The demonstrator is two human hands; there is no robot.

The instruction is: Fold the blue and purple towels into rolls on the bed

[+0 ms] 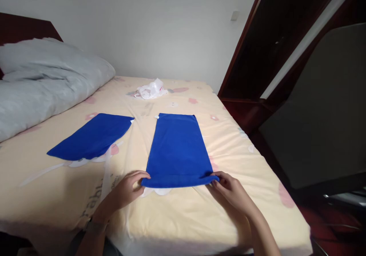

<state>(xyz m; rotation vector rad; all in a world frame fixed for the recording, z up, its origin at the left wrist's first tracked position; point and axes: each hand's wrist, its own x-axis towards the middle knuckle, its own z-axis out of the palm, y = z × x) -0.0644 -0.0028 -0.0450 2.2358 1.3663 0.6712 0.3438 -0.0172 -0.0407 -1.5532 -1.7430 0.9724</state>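
A blue towel (178,145) lies spread lengthwise on the bed, with a small white tag at its far left corner. Its near edge is turned up into a narrow fold. My left hand (130,187) pinches the near left corner between thumb and fingers. At the near right corner, my right hand (228,187) grips the cloth the same way, and that corner is slightly raised. To the left, apart from both hands, a second blue towel (93,136) lies flat at a slant, also with a white tag.
The bed (183,218) has a pale yellow printed sheet with some wrinkles. A crumpled white plastic bag (151,89) sits near the wall. A grey quilt (51,80) is heaped at the left. Dark wooden furniture (257,50) stands beyond the bed's right edge.
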